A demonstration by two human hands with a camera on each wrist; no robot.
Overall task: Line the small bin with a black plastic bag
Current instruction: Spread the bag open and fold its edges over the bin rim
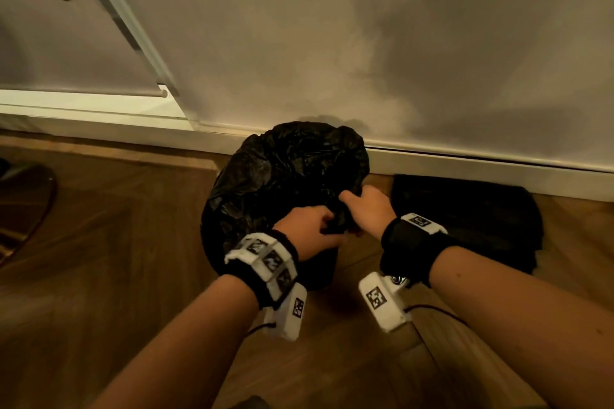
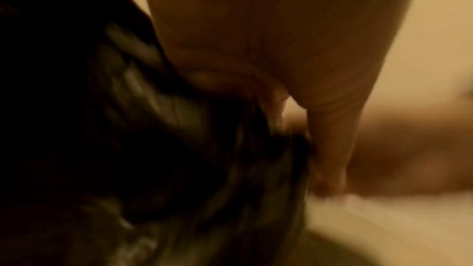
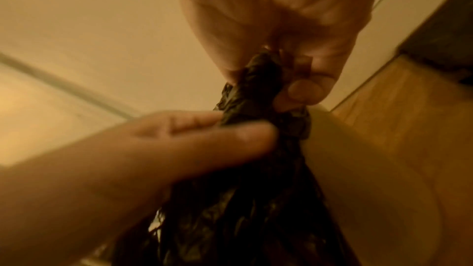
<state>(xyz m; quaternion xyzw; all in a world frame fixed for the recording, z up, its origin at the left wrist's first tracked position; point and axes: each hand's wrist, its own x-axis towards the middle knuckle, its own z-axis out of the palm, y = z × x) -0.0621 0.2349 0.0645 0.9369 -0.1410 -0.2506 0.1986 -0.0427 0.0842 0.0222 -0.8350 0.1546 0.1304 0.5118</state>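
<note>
Now both my hands, left and right, pinch the crinkled black plastic bag's gathered slack together, probably to cinch it snug round the bin.

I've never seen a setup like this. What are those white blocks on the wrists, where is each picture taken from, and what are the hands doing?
No machine here: a person works bare-handed. The white blocks are wrist cameras strapped on; the wide picture comes from a head-worn camera, the two close-ups from the wrists. The left hand and the right hand both grip bunched plastic at one side of a black plastic bag, which seems draped over the small bin by the wall; the bin itself is hidden. The right wrist view shows the pinch clearly. A dark folded thing lies on the wooden floor beside it.
</note>
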